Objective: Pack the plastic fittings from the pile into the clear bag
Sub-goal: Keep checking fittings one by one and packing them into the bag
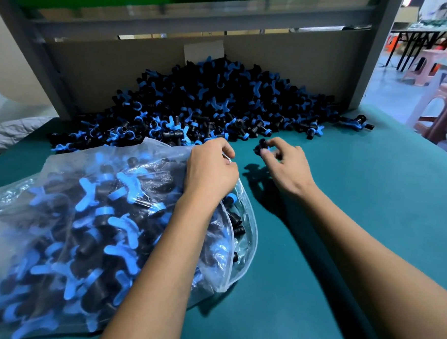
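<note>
A big pile of black and blue plastic fittings (211,105) lies against the cardboard wall at the back of the green table (359,218). The clear bag (63,211), stuffed with fittings, lies at the lower left with its mouth facing right. My left hand (211,171) grips the upper rim of the bag's mouth and holds it up. To its right, my right hand (286,163) pinches a black and blue fitting (262,145) in its fingertips, just above the table and just in front of the pile.
A cardboard wall (291,57) and a grey metal frame (376,53) close off the back. A few stray fittings (358,123) lie at the right of the pile. Pink stools (433,104) stand off the table's right edge. Grey fabric (8,133) lies at the left.
</note>
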Motion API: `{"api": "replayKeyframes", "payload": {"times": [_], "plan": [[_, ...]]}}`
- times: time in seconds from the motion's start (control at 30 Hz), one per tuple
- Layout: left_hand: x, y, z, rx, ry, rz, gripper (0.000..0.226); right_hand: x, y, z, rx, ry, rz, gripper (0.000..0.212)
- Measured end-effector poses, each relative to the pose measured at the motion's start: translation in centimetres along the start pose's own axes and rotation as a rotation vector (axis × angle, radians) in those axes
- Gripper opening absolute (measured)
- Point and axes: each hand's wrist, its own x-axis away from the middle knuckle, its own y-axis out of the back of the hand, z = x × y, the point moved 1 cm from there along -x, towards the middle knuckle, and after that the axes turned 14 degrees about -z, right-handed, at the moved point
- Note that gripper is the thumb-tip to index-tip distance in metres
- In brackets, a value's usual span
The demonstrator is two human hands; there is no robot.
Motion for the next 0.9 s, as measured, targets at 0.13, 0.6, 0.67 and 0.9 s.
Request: {"api": "replayKeyframes", "payload": {"times": [0.13,0.6,0.67,0.9], "plan": [[0.0,0.0,0.1,0.064,-0.002,0.018,0.017,1.6,0.8,2.4,-0.627,-0.298,0.131,0.030],[0.4,0.5,-0.9,0.174,0.104,0.270,0.026,3.3,-0.5,0.9,-0.819,-0.434,-0.039,0.036],[0.4,0.4,-0.9,0.215,0.086,0.266,0.014,3.3,-0.5,0.9,-0.753,-0.403,-0.110,0.036],[0.3,0.2,-0.4,0.178,0.038,0.253,0.013,3.4,-0.7,1.8,-0.917,-0.440,-0.133,0.034]]}}
